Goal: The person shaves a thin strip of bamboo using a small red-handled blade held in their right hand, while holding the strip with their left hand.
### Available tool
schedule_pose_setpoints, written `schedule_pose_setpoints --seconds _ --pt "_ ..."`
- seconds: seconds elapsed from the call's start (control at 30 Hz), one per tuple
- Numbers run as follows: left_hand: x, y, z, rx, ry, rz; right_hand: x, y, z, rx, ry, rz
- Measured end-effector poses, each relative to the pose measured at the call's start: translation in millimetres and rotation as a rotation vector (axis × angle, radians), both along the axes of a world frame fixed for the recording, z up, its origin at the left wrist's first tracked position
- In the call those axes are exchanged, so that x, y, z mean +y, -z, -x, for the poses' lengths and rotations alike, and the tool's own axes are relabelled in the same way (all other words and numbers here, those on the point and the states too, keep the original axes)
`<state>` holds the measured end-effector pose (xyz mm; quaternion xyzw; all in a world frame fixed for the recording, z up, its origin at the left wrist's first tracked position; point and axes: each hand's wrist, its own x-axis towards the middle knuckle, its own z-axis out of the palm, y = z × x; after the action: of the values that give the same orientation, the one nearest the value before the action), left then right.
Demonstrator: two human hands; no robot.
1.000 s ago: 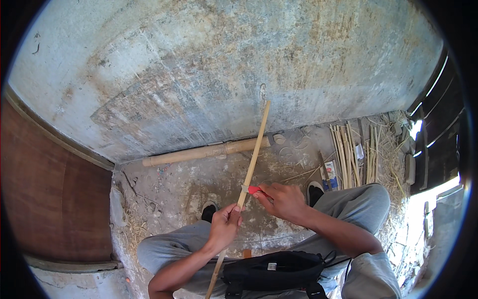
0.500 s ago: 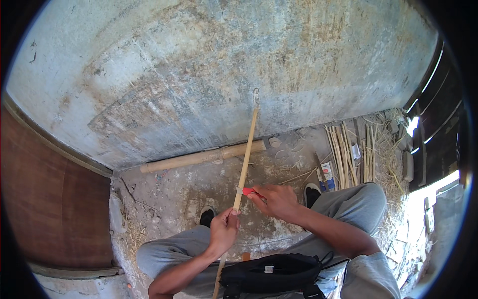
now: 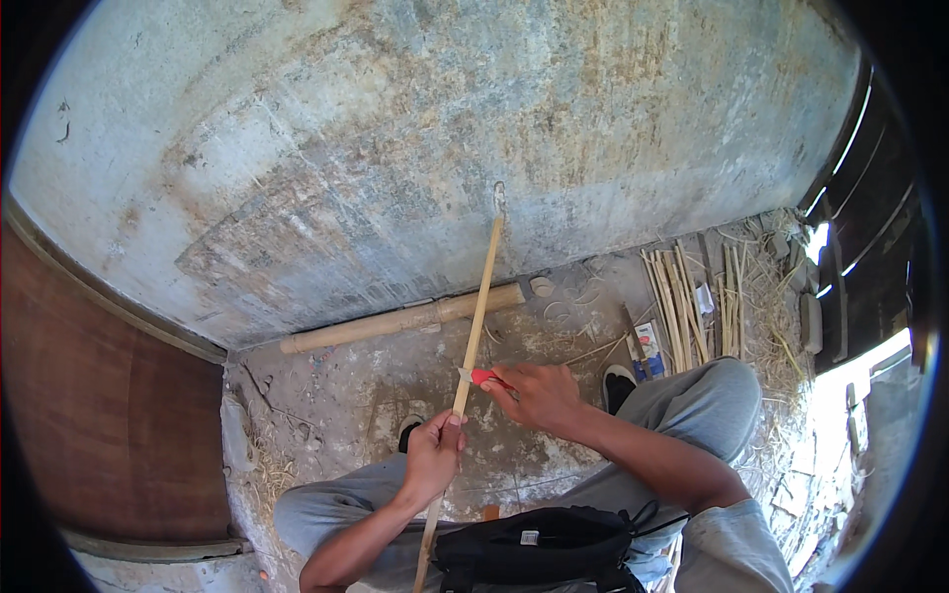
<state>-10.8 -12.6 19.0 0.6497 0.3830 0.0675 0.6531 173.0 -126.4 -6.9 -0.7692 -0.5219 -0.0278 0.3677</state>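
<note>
A long, pale bamboo strip (image 3: 476, 326) runs from beside my waist up to the wall, its far end at a small worn hollow. My left hand (image 3: 434, 454) is closed around the strip below its middle. In my right hand (image 3: 540, 395) is a knife with a red handle (image 3: 483, 377), gripped in closed fingers. The short, light-coloured blade lies against the strip, a little above my left hand. Part of the handle is hidden by my right fingers.
A thick bamboo pole (image 3: 405, 322) lies along the foot of the stained wall (image 3: 415, 148). Several bamboo strips (image 3: 680, 301) lie at the right, beside a long dark blade (image 3: 634, 333) on a small printed packet (image 3: 649, 346). A black bag (image 3: 539, 546) sits at my waist.
The strip and both hands have shifted slightly to the left in view. The knife stays against the strip, and both grips are the same.
</note>
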Motion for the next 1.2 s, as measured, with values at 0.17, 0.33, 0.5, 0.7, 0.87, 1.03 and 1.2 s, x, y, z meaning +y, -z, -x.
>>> schedule_pose_setpoints --seconds 0.17,0.33,0.5,0.7,0.87,1.03,1.2 --pt "3.3 11.0 3.3 -0.019 0.081 -0.269 2.4 6.0 -0.3 0.001 -0.002 0.003" --pt "3.0 6.6 0.3 -0.013 0.081 -0.302 4.5 5.5 -1.0 0.024 0.006 0.008" --pt "5.1 8.4 0.4 -0.001 0.088 -0.342 5.9 5.0 -2.1 0.007 0.006 0.023" --pt "4.8 6.9 -0.5 -0.009 0.087 -0.374 7.2 5.4 -7.4 -0.021 -0.001 0.0" --pt "1.4 -3.1 -1.6 0.036 0.079 -0.346 8.7 -1.6 -15.4 -0.033 0.039 0.005" --pt "3.2 2.4 2.4 -0.016 0.091 -0.311 8.3 -3.4 -15.4 -0.053 0.034 0.008" --pt "1.9 -0.1 0.3 0.032 0.087 -0.317 8.0 -7.8 -19.1 -0.013 0.037 0.036"
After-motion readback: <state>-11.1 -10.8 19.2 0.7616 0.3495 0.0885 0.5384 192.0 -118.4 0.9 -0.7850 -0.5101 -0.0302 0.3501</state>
